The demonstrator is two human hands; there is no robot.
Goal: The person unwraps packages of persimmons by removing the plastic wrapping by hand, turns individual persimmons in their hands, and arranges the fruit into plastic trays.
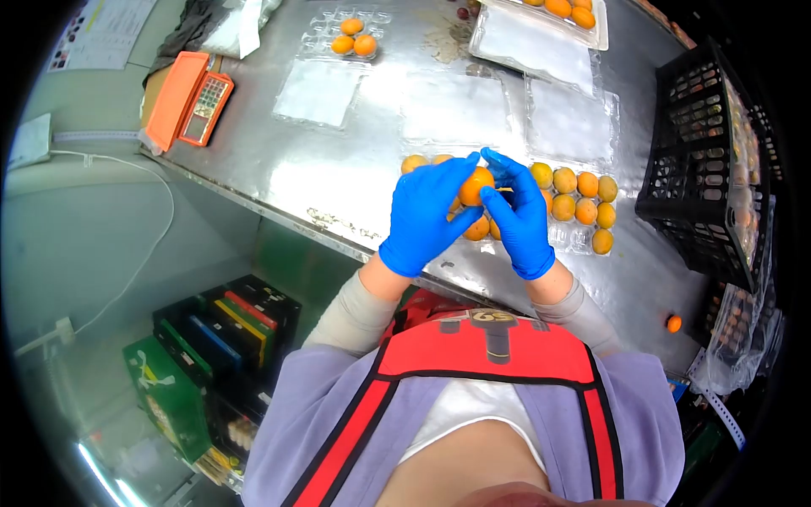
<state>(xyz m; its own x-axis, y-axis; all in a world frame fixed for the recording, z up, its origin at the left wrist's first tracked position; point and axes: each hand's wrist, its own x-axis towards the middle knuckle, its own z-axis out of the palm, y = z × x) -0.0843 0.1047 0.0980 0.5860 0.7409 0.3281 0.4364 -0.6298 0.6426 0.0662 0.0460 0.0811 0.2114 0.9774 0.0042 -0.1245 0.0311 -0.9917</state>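
Between both blue-gloved hands is a round orange fruit (476, 186), its exact kind unclear. The fingers of my left hand (427, 211) close on its left side. My right hand (521, 215) pinches it from the right with thumb and fingers. Below them sits a clear plastic tray of similar fruit, mostly hidden by the hands; a few fruits (414, 163) show around the gloves. Right beside my right hand lies a second clear tray (578, 240) with rows of orange and yellowish fruit and some bare cups. Their transparent lids (456, 106) lie flat behind them.
An orange scale (198, 103) stands at the table's left edge. Farther back are a tray with a few fruits (353, 38) and another stacked package (559, 8). A black crate (688, 156) of packed fruit stands right; a loose orange fruit (673, 324) lies nearby.
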